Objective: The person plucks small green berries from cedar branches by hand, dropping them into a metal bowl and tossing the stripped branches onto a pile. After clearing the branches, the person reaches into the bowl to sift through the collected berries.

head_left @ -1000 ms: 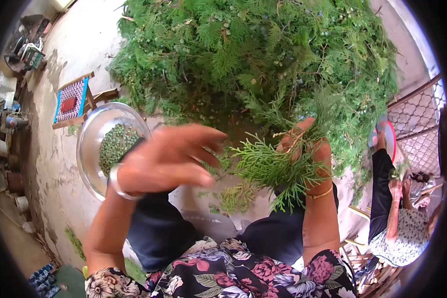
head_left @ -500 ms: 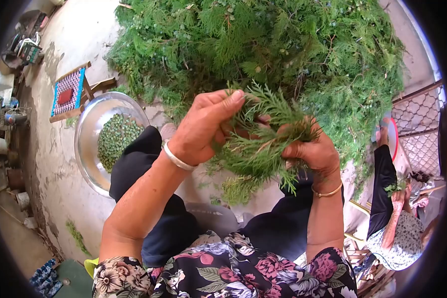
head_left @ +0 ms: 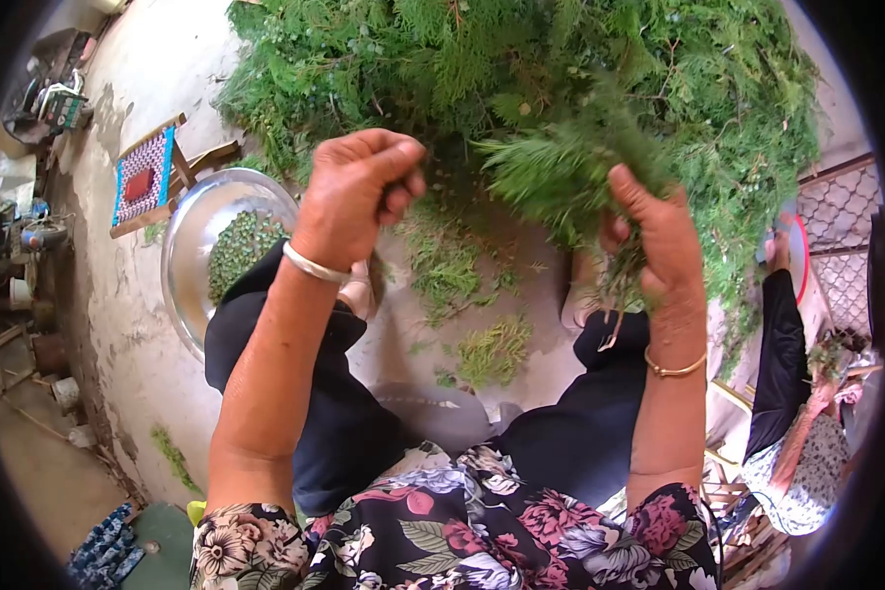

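Observation:
My right hand grips a green evergreen sprig by its stems; its leafy end points left and is blurred by motion. My left hand is raised apart from the sprig, fingers curled and thumb pressed in; whatever it may hold is hidden. A large heap of evergreen branches with small pale berries fills the far side beyond both hands. Left of my knee stands a shiny metal basin holding many small green berries, partly hidden by my leg.
Loose green bits lie on the concrete floor between my feet. A low stool with a woven seat stands beyond the basin. At right, another person's arm is near some greenery, beside a metal lattice.
My hands have parted: the left moved left and away from the sprig, its fingers curled. The right moved up and right with the sprig, uncovering the floor between my feet.

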Demonstrator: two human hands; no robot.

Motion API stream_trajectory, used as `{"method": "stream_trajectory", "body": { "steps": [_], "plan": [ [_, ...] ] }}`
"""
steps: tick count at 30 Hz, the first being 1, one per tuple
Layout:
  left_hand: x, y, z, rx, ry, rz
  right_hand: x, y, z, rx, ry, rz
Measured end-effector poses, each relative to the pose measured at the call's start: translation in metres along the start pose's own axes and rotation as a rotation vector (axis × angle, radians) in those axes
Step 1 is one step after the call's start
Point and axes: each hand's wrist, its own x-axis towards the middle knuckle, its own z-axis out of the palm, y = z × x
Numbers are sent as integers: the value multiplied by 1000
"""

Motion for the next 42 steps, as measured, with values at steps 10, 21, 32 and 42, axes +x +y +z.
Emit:
{"method": "stream_trajectory", "body": {
  "steps": [10,21,32,42],
  "plan": [
    [73,-134,-97,682,244,-339,-9,-4,-3,141,259,13],
    [146,-301,-163,1472,210,31,-16,-5,6,-36,407,89],
    [156,-288,-129,821,344,-163,-9,-2,12,46,463,129],
    [49,-120,-5,-297,169,-221,-4,8,1,137,165,37]
  ]
}}
